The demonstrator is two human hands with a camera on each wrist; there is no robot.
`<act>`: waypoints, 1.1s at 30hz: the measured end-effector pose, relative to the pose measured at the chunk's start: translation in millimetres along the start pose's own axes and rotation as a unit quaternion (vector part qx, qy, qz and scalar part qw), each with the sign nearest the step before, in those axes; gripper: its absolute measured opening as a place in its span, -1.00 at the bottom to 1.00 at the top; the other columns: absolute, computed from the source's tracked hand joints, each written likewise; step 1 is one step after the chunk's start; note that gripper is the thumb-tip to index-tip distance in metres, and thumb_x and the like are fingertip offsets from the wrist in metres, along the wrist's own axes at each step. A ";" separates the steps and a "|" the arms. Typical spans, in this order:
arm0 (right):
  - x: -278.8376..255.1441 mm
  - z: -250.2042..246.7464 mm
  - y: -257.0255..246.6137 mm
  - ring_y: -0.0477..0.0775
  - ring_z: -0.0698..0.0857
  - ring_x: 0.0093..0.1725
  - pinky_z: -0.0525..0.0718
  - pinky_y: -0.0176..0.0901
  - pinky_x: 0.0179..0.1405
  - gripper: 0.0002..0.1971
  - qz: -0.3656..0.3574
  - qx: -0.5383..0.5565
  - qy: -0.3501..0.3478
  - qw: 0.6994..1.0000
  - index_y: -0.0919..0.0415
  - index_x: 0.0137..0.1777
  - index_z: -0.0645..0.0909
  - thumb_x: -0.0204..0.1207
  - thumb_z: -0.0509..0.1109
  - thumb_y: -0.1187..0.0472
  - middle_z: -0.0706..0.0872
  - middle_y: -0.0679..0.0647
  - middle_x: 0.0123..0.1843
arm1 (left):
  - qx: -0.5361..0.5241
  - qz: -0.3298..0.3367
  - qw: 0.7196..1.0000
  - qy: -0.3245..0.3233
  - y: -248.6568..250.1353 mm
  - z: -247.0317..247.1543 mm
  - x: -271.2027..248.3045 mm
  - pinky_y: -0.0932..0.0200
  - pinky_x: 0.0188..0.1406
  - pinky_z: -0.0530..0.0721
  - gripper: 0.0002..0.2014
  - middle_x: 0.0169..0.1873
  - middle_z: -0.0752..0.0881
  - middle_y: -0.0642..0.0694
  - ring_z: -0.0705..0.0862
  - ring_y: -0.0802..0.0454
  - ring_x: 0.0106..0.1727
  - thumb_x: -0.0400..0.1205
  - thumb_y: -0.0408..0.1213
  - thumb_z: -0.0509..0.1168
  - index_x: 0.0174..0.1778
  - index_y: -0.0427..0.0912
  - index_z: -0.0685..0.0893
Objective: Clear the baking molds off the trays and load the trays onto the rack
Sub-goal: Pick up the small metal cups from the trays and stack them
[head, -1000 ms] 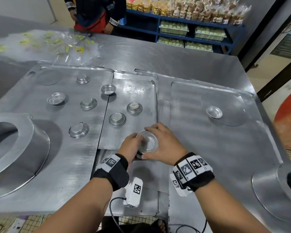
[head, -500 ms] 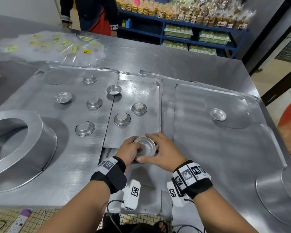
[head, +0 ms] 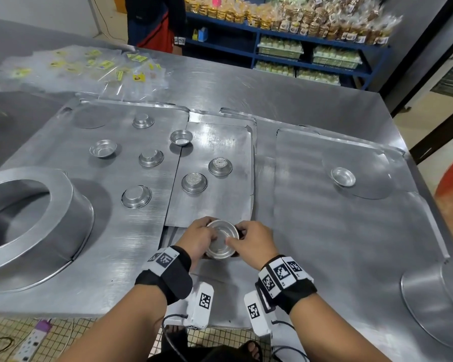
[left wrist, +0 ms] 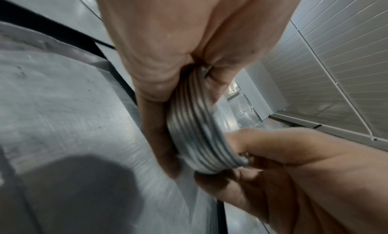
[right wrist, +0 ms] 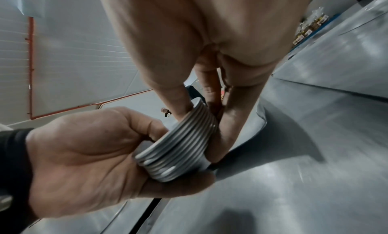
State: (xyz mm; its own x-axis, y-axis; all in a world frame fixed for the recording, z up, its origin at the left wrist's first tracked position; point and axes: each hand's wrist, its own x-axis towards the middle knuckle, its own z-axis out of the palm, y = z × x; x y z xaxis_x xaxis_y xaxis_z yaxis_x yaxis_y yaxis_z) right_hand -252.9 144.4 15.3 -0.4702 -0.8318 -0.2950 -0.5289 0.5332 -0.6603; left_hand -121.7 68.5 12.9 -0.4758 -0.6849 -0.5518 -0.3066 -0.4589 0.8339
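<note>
Both hands hold one stack of nested round metal molds [head: 221, 240] just past the near edge of the middle tray [head: 220, 205]. My left hand [head: 199, 237] grips its left side and my right hand [head: 251, 240] pinches its right side. The stack's ribbed rims [left wrist: 201, 138] show in the left wrist view, and the stack [right wrist: 178, 148] shows in the right wrist view too. Several loose molds lie on the left tray [head: 50, 142], such as one mold [head: 136, 196]. Three more sit on the middle tray, one [head: 194, 182] nearest. A single mold [head: 343, 176] rests on the right tray [head: 324, 231].
A big round pan [head: 37, 218] sits upside down at the left, and another pan [head: 434, 291] at the near right corner. Clear bags with yellow labels [head: 102, 66] lie at the far left. A person [head: 154, 22] stands beyond the table by blue shelves [head: 298, 58].
Both hands have drawn the stack a little toward me, off the near edge of the middle tray. The loose molds have not moved.
</note>
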 end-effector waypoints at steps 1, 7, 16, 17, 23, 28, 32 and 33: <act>0.0 1.9 -0.2 -0.05 0.78 -0.19 0.72 -0.27 -0.15 -0.83 0.001 -0.001 0.000 1.000 0.08 -0.06 0.80 0.34 0.57 0.13 0.83 -0.03 -0.23 | 0.018 -0.001 1.000 0.001 -0.4 -1.8 -0.2 -0.19 -0.09 0.72 -0.62 -0.06 0.73 -0.39 0.71 -0.26 -0.12 0.53 -0.65 0.10 0.11 -0.27 0.71; -0.8 7.7 3.7 -0.35 0.59 -0.56 0.38 -0.69 -0.66 -0.85 0.017 0.026 -0.036 0.999 0.24 -0.02 0.78 0.41 0.54 0.30 0.73 0.04 -0.28 | 0.191 0.049 0.980 -0.005 -1.8 -15.4 -0.8 -0.09 -0.09 0.78 -0.63 -0.24 0.85 -0.11 0.80 -0.14 -0.10 0.36 -0.51 0.31 -0.06 -0.07 0.85; -2.9 21.0 5.0 -0.08 0.78 -0.26 0.74 -0.34 -0.26 -0.82 0.022 -0.025 -0.072 0.997 0.17 -0.11 0.82 0.28 0.60 0.21 0.83 0.05 -0.23 | 0.341 0.065 0.938 -0.017 -5.9 -20.8 -4.9 0.39 -0.23 0.64 -0.57 -0.09 0.85 0.00 0.76 0.11 -0.06 0.49 -0.50 0.28 0.15 0.02 0.82; -2.5 22.9 6.5 -0.04 0.80 -0.24 0.80 -0.17 -0.19 -0.83 0.025 -0.021 -0.076 0.997 0.18 -0.14 0.81 0.26 0.60 0.22 0.83 0.06 -0.24 | 0.345 0.069 0.936 -0.023 -5.9 -20.9 -5.2 0.37 -0.19 0.66 -0.55 -0.09 0.85 0.02 0.76 0.11 -0.05 0.50 -0.50 0.28 0.17 0.04 0.82; -0.4 26.4 14.1 0.05 0.81 -0.24 0.82 0.10 -0.22 -0.80 0.037 -0.026 -0.087 0.995 0.24 -0.20 0.75 0.21 0.62 0.19 0.80 0.10 -0.27 | 0.377 0.075 0.922 -0.055 -6.0 -20.3 -0.8 0.37 -0.21 0.63 -0.50 -0.15 0.81 0.07 0.75 0.12 -0.07 0.47 -0.54 0.25 0.18 0.07 0.81; 3.8 21.6 19.7 0.07 0.82 -0.26 0.83 0.07 -0.21 -0.77 0.032 -0.010 -0.112 0.993 0.20 -0.25 0.75 0.21 0.61 0.06 0.81 0.09 -0.31 | 0.425 0.062 0.901 -0.062 -1.9 -15.3 7.9 0.35 -0.25 0.66 -0.63 -0.11 0.80 -0.01 0.72 0.10 -0.12 0.48 -0.43 0.27 0.10 -0.03 0.82; 14.3 7.4 26.8 0.04 0.84 -0.19 0.84 0.03 -0.07 -0.61 0.055 0.027 -0.097 0.993 0.16 -0.08 0.76 0.15 0.63 -0.05 0.82 0.10 -0.20 | 0.467 0.066 0.880 -0.062 11.7 -11.5 22.9 0.23 0.13 0.61 -0.58 0.22 0.75 -0.08 0.70 -0.02 0.22 0.54 -0.27 0.34 0.35 -0.09 0.70; 17.5 0.0 27.8 0.05 0.84 -0.17 0.83 0.02 -0.04 -0.57 0.062 0.034 -0.091 0.993 0.18 -0.01 0.75 0.16 0.65 -0.04 0.81 0.10 -0.16 | 0.471 0.070 0.877 -0.064 17.0 -11.0 27.0 0.25 0.15 0.59 -0.56 0.25 0.74 -0.08 0.69 -0.02 0.25 0.53 -0.26 0.35 0.37 -0.10 0.68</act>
State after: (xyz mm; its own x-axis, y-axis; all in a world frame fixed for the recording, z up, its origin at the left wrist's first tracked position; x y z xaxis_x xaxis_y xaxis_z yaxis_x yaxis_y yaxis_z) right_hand -275.8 144.7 -8.2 -0.3904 -0.7775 -0.4930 -0.4225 0.6271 -0.6545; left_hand -130.7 36.0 12.1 -0.6327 -0.6012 -0.4881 -0.7544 0.3366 0.5635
